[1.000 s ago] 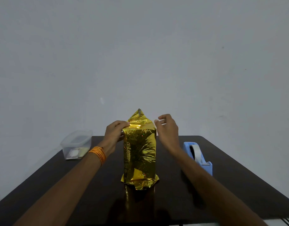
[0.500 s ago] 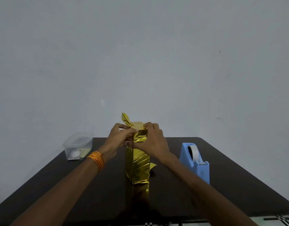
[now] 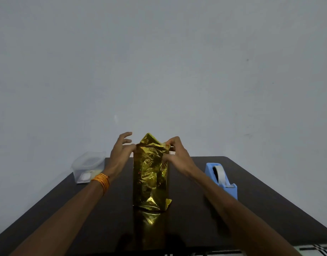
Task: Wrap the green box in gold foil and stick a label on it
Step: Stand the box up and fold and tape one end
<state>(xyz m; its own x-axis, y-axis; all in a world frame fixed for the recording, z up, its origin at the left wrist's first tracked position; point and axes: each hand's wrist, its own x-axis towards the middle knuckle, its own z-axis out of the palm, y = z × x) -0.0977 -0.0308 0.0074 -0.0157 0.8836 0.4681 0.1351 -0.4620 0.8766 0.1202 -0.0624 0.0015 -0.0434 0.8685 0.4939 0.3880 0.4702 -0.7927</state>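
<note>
The box stands upright in the middle of the dark table, fully covered in crinkled gold foil; no green shows. A loose foil flap sticks up at its top. My left hand is at the box's top left corner, thumb against the foil and fingers spread and lifted. My right hand is at the top right corner, its fingers curled over the foil and pinching the folded edge there. No label is visible on the box.
A blue tape dispenser with a white roll stands to the right of the box. A clear lidded plastic container sits at the table's far left corner. The dark table ends at a grey wall.
Both hands have moved apart from the middle of the box top to its two upper corners. The foil flap now stands up in the centre. The view has shifted closer to the box.
</note>
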